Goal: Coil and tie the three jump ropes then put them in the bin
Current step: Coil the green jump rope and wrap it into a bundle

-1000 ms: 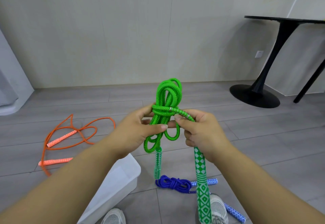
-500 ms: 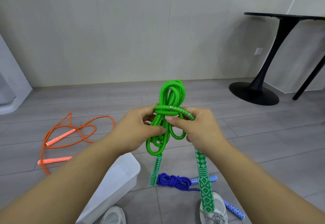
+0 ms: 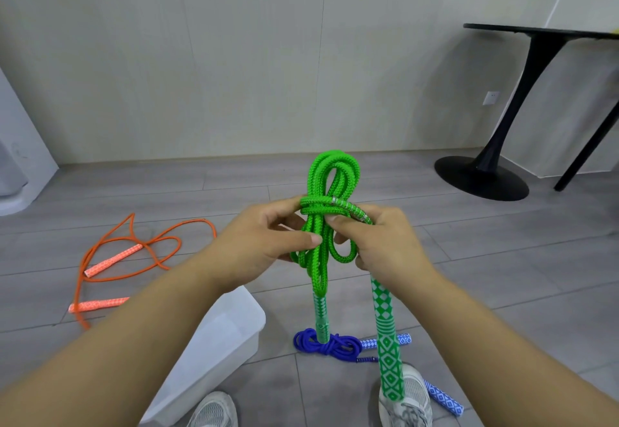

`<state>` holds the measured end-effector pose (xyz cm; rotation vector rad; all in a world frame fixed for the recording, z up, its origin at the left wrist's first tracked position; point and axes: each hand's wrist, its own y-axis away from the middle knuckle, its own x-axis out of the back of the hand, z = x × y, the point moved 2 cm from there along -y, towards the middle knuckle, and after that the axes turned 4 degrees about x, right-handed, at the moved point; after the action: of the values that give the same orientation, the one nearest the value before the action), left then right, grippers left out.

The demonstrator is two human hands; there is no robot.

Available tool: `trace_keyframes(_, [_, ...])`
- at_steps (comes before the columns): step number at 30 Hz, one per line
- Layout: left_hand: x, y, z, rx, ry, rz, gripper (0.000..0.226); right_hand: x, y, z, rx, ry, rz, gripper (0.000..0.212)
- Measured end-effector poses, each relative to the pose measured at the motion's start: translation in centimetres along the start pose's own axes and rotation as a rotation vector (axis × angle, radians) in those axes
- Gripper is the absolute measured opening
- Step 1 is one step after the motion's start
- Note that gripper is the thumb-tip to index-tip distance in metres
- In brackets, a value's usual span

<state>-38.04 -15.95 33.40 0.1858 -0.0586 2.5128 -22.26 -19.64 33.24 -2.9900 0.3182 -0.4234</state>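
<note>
A green jump rope (image 3: 330,178) is coiled into loops and held up in front of me, with a turn of rope wound across the bundle. My left hand (image 3: 264,242) pinches the bundle from the left. My right hand (image 3: 385,242) grips the rope end by its metal spring; one green-and-white handle (image 3: 387,336) hangs below it, the other (image 3: 321,316) hangs under the coil. A blue jump rope (image 3: 330,346) lies coiled and tied on the floor. An orange jump rope (image 3: 134,252) lies loose on the floor at left. The white bin (image 3: 231,332) stands under my left forearm.
My two shoes (image 3: 407,396) show at the bottom edge, one beside the bin. A black pedestal table (image 3: 482,175) stands at the right by the wall, with another black leg behind it. A white object sits at the far left edge. Grey plank floor lies all around.
The green bundle has stayed in both hands and shifted slightly; the hanging handles have swung a little, and my fingers have adjusted on the wrapped turn.
</note>
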Motion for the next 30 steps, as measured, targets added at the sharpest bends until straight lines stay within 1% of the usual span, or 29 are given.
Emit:
trace_keyframes(3, [-0.2, -0.2, -0.1, -0.041, -0.031, 0.071, 0.039, -0.3, 0.0, 0.0, -0.047, 0.043, -0.029, 0.028])
trace_keyframes(6, [-0.4, -0.2, -0.3, -0.051, -0.045, 0.090, 0.036, -0.3, -0.1, 0.1, -0.100, 0.073, -0.057, 0.035])
trace_keyframes(8, [-0.6, 0.0, -0.2, -0.062, -0.042, 0.059, 0.035, -0.2, -0.1, 0.3, -0.129, 0.063, -0.074, 0.034])
trace_keyframes(10, [-0.6, 0.0, 0.0, -0.047, 0.028, -0.013, 0.033, -0.1, 0.0, 0.3, -0.153, 0.034, -0.098, 0.031])
trace_keyframes(12, [-0.6, 0.0, 0.0, -0.005, 0.113, -0.059, 0.040, 0.0, 0.0, 0.1, -0.173, 0.009, -0.107, 0.028])
trace_keyframes(13, [-0.6, -0.1, 0.0, -0.016, 0.108, -0.056, 0.039, 0.0, 0.0, 0.1, -0.178, 0.012, -0.108, 0.026])
trace_keyframes(15, [-0.5, -0.2, -0.2, -0.078, 0.007, -0.011, 0.045, 0.1, 0.0, 0.1, -0.175, 0.033, -0.124, 0.027])
trace_keyframes(17, [-0.2, -0.2, -0.2, -0.140, -0.106, 0.066, 0.048, -0.1, 0.1, 0.1, -0.180, 0.001, -0.154, 0.028])
trace_keyframes(19, [0.3, -0.2, -0.2, -0.191, -0.152, 0.145, 0.045, -0.2, 0.3, 0.1, -0.191, -0.064, -0.180, 0.027])
trace_keyframes(21, [0.2, -0.2, -0.2, -0.172, -0.190, 0.186, 0.049, -0.2, 0.4, 0.0, -0.185, -0.100, -0.198, 0.018])
trace_keyframes(23, [-0.4, -0.3, -0.4, -0.142, -0.143, 0.151, 0.057, -0.3, 0.4, -0.1, -0.165, -0.128, -0.217, 0.008])
trace_keyframes(26, [-1.3, -0.1, -0.4, -0.118, 0.065, 0.030, 0.062, -0.3, 0.4, -0.3, -0.150, -0.190, -0.226, 0.016])
trace_keyframes(28, [-1.3, 0.0, -0.3, -0.126, 0.092, 0.020, 0.065, -0.3, 0.4, -0.4, -0.140, -0.225, -0.237, 0.016])
trace_keyframes(30, [-1.3, 0.0, -0.2, -0.115, 0.105, 0.034, 0.066, -0.4, 0.5, -0.4, -0.127, -0.251, -0.249, 0.011])
